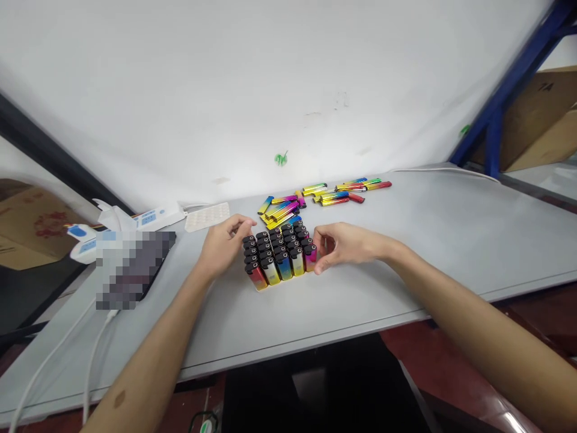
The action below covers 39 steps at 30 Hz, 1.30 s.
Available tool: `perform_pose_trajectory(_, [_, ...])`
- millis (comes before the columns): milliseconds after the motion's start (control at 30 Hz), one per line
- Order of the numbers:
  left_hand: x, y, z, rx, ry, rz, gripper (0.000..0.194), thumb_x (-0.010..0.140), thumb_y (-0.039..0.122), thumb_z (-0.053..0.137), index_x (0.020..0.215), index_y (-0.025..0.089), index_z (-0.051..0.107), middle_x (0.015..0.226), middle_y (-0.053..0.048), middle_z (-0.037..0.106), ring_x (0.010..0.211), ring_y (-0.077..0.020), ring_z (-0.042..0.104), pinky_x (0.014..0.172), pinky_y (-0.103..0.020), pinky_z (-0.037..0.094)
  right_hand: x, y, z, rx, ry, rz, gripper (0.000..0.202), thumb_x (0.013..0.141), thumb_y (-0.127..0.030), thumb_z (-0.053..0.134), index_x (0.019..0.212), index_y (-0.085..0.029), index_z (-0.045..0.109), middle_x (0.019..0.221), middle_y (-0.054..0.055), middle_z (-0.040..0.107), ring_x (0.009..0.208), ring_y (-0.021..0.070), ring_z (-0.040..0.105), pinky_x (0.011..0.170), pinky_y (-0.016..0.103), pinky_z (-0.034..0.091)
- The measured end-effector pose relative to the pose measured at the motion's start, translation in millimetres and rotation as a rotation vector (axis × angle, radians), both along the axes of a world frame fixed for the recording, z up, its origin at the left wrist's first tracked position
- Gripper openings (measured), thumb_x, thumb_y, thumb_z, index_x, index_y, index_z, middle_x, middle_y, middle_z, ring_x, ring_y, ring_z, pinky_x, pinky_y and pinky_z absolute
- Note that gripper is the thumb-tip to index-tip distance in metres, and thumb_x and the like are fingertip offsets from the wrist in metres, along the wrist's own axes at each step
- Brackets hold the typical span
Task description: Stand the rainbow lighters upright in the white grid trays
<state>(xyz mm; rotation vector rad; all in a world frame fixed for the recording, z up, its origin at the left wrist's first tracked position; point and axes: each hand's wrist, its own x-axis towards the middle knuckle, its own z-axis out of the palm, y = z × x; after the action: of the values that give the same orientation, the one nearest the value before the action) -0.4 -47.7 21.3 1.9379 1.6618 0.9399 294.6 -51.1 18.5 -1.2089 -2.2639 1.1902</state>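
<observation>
A tight block of upright lighters [283, 264] with black tops and shiny coloured bodies stands in several rows on the grey table. My left hand [225, 245] is beside the block's back left corner, its fingers curled and thumb tip against the forefinger; anything inside the curl is hidden. On the opposite side, my right hand [340, 243] is cupped at the right end, thumb and fingers apart, close against a magenta lighter [310, 257]. Whether its fingertips press on the block, I cannot tell. Behind the block lies a loose pile of lighters [282, 211] in metallic colours.
More loose lighters [342, 193] lie near the white wall. At the left are a white perforated tray [207, 218], power strips [157, 216] and a partly blurred dark device [139, 267] with a white cable [97, 343]. A blue frame post [493, 141] and cardboard boxes [536, 114] stand at right.
</observation>
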Motion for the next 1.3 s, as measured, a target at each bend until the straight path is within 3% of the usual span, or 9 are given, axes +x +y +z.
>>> perform_pose_trajectory(167, [22,-18,39.7,0.101,-0.047,-0.077,0.042,0.098,0.052,0.039,0.104,0.021,0.067,0.097,-0.003,0.072,0.087,-0.0186,0.066,0.080,-0.032,0.051,1,2,0.3,-0.014,0.005,0.009,0.046,0.065,-0.053,0.085,0.088,-0.021,0.060,0.086,0.001,0.068,0.074,0.0162,0.059,0.061,0.028,0.043])
perform_pose_trajectory(267, [51,-32,57.6,0.097,0.267,-0.248,0.047,0.092,0.060,0.051,0.118,0.024,0.063,0.121,-0.006,0.069,0.109,-0.0259,0.064,0.092,-0.039,0.051,-1,1,-1.6,-0.028,0.025,0.014,0.043,0.067,-0.050,0.084,0.087,-0.021,0.060,0.084,0.000,0.067,0.073,0.0155,0.058,0.061,0.027,0.043])
perform_pose_trajectory(367, [77,-41,54.2,0.076,0.585,-0.331,0.078,0.079,0.074,0.060,0.133,0.019,0.054,0.134,-0.015,0.062,0.120,-0.0365,0.059,0.097,-0.051,0.048,-4,-1,-5.2,-0.010,0.040,0.009,0.032,0.070,-0.039,0.082,0.084,-0.021,0.060,0.081,-0.001,0.066,0.070,0.0143,0.056,0.060,0.027,0.042])
perform_pose_trajectory(467, [89,-45,40.4,0.045,0.719,-0.309,0.063,0.087,0.064,0.057,0.129,0.017,0.053,0.122,-0.014,0.067,0.112,-0.0360,0.063,0.088,-0.051,0.050,-5,-1,-8.0,-0.028,0.056,-0.010,0.031,0.070,-0.035,0.082,0.083,-0.021,0.059,0.078,-0.002,0.064,0.068,0.0137,0.054,0.060,0.027,0.042])
perform_pose_trajectory(633, [85,-45,28.8,0.062,0.754,-0.301,0.056,0.089,0.059,0.060,0.125,0.018,0.054,0.121,-0.012,0.067,0.111,-0.0338,0.063,0.085,-0.048,0.049,3,2,-8.1,-0.266,0.261,0.083,0.034,0.077,-0.040,0.079,0.098,-0.021,0.061,0.083,-0.002,0.062,0.071,0.0128,0.054,0.063,0.027,0.044])
perform_pose_trajectory(767, [71,-48,25.7,0.101,0.789,-0.274,0.052,0.089,0.056,0.062,0.123,0.017,0.057,0.115,-0.012,0.069,0.106,-0.0328,0.064,0.084,-0.047,0.049,-4,11,-8.7,-0.137,0.348,-0.184,0.013,0.093,-0.031,0.054,0.102,-0.021,0.058,0.077,-0.003,0.057,0.064,0.0119,0.051,0.062,0.027,0.043])
perform_pose_trajectory(867, [54,-51,23.8,0.118,0.809,-0.258,0.054,0.088,0.056,0.063,0.124,0.016,0.057,0.112,-0.012,0.070,0.103,-0.0323,0.065,0.083,-0.047,0.049,-36,25,-5.7,0.195,0.197,-0.301,0.013,0.095,-0.025,0.049,0.098,-0.021,0.060,0.083,0.000,0.063,0.071,0.0144,0.057,0.067,0.029,0.044])
perform_pose_trajectory(1100, [14,-50,29.6,0.088,0.840,-0.247,0.060,0.087,0.055,0.064,0.129,0.013,0.056,0.114,-0.013,0.070,0.107,-0.0318,0.064,0.086,-0.046,0.049,-166,81,6.2,0.661,-0.358,0.042,0.037,0.099,-0.024,0.047,0.134,-0.020,0.056,0.120,0.011,0.067,0.110,0.0234,0.063,0.086,0.034,0.045])
perform_pose_trajectory(1300, [-1,-49,33.7,0.062,0.858,-0.264,0.059,0.087,0.057,0.063,0.126,0.013,0.057,0.115,-0.012,0.070,0.107,-0.0305,0.064,0.088,-0.045,0.049,-212,114,-12.9,0.698,-0.424,0.052,0.025,0.098,-0.031,0.055,0.114,-0.016,0.068,0.119,0.016,0.067,0.114,0.0302,0.059,0.095,0.041,0.041])
